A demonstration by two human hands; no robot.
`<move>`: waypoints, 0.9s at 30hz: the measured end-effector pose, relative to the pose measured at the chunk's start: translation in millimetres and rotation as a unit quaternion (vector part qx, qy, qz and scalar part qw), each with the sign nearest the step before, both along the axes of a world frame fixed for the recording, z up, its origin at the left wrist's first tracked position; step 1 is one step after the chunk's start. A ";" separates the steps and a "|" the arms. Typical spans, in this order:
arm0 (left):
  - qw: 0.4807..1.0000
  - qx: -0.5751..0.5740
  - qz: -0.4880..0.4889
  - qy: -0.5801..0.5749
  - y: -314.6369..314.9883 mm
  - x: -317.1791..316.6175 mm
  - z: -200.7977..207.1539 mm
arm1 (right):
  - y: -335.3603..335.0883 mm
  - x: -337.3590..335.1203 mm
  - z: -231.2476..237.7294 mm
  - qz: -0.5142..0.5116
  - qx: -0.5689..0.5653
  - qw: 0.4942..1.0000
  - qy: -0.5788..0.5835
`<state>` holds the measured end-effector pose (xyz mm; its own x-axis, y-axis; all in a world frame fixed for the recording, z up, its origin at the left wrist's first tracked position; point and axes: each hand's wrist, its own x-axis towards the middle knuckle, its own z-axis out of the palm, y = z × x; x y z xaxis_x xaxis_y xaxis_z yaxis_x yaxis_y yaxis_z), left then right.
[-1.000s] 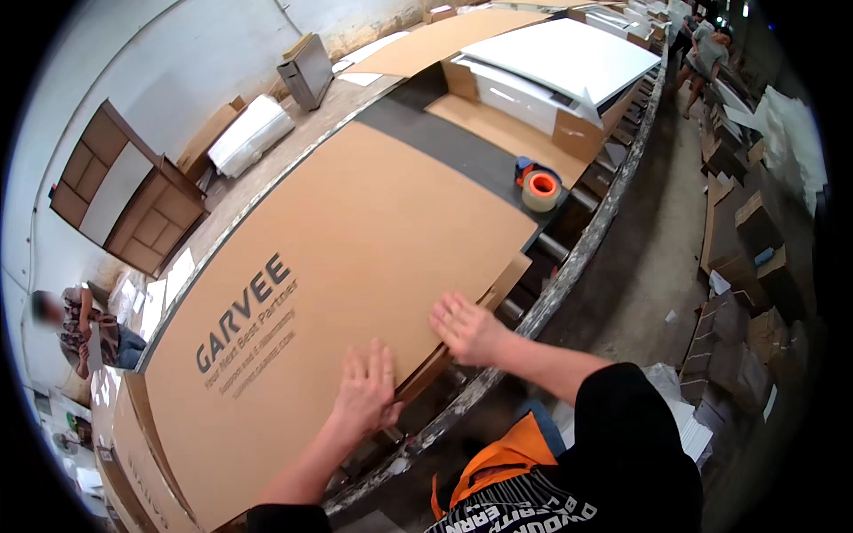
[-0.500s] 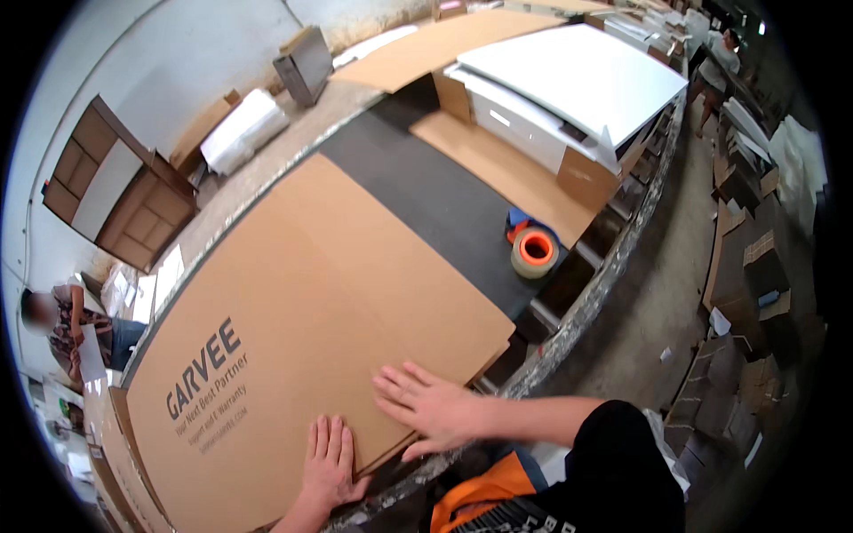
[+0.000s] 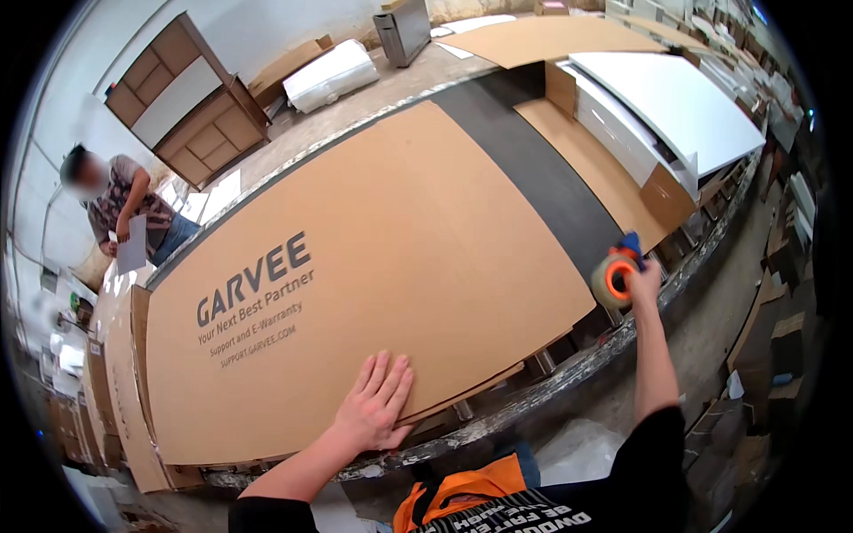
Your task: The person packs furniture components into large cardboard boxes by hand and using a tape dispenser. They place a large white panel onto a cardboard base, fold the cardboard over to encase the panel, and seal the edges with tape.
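A large flat brown cardboard carton (image 3: 426, 231) with dark printing lies across the dark bench top in front of me. My left hand (image 3: 375, 410) rests on its near edge, fingers stretched out and pressing flat on the board. Off the carton's right corner, my right hand (image 3: 647, 284) is closed around a tape dispenser (image 3: 613, 277) with an orange hub, a blue part and a roll of clear tape. The dispenser is a little blurred and its grip is partly hidden by my fingers.
Beyond a dark strip of conveyor belt (image 3: 524, 147), an open carton holds white panels (image 3: 662, 102). More cardboard (image 3: 133, 400) stands at the left end. Across the bench a person (image 3: 133, 209) holds a light sheet. A brown cabinet (image 3: 187, 98) stands by the wall.
My right hand has left the carton and taken hold of the tape dispenser that stood on the belt. My left hand remains on the near edge. The view has shifted left.
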<state>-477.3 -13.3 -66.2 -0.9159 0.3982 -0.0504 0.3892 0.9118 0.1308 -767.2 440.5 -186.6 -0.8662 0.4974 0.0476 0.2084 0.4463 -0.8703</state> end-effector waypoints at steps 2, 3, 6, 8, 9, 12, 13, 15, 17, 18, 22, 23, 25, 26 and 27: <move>1.000 0.008 -0.010 0.020 -1.0 -0.6 -4.0 | 5.3 58.4 29.5 -0.007 -0.182 0.983 0.030; 0.999 0.007 -0.005 0.032 -3.6 2.4 -5.7 | -17.9 93.9 72.6 0.039 -0.274 0.960 0.041; 0.998 0.019 -0.011 0.059 -5.5 4.3 -14.1 | -81.8 163.3 126.4 0.176 -0.229 0.943 0.168; 0.997 0.028 -0.010 0.071 -6.4 2.4 -18.9 | -139.1 178.9 156.1 0.301 0.087 0.933 0.176; 0.997 0.015 0.003 0.071 -10.8 3.5 -19.9 | -189.2 186.3 185.8 0.358 0.190 0.903 0.143; 0.998 0.011 0.007 0.067 -0.9 2.8 -21.0 | -293.8 181.7 227.2 0.403 0.370 0.837 0.009; 0.997 -0.020 0.046 0.054 5.6 3.9 -16.2 | -315.2 169.5 230.8 0.416 0.417 0.808 -0.033; 0.994 -0.048 0.081 0.052 4.6 10.2 -17.5 | -329.5 166.1 232.8 0.434 0.458 0.772 -0.079; 0.995 -0.033 0.077 0.055 1.1 13.6 -24.0 | -328.5 168.2 228.2 0.491 0.482 0.668 -0.284; 0.994 -0.022 0.086 0.060 -6.4 17.1 -29.1 | -325.5 185.1 232.9 0.536 0.510 0.628 -0.242; 0.995 -0.023 0.090 0.041 0.1 20.3 -19.7 | -237.4 274.0 153.7 0.549 0.478 0.654 -0.209; 0.995 -0.024 0.079 0.050 0.9 22.6 -17.3 | -243.6 280.6 138.8 0.525 0.468 0.685 -0.190; 0.995 -0.035 0.070 0.061 5.5 17.3 -19.2 | -272.6 274.2 136.4 0.481 0.469 0.701 -0.239; 0.994 -0.041 0.075 0.069 -1.1 18.7 -23.9 | -282.5 269.2 138.0 0.482 0.461 0.702 -0.250; 0.994 -0.049 0.079 0.064 -5.5 22.9 -24.6 | -284.0 273.6 137.2 0.493 0.470 0.698 -0.220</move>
<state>-454.5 -18.9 -90.8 -0.9682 0.2471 0.0389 0.2472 0.9690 -0.0026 -493.6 156.5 -49.4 -0.7986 -0.4235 -0.4276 -0.4495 0.8922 -0.0442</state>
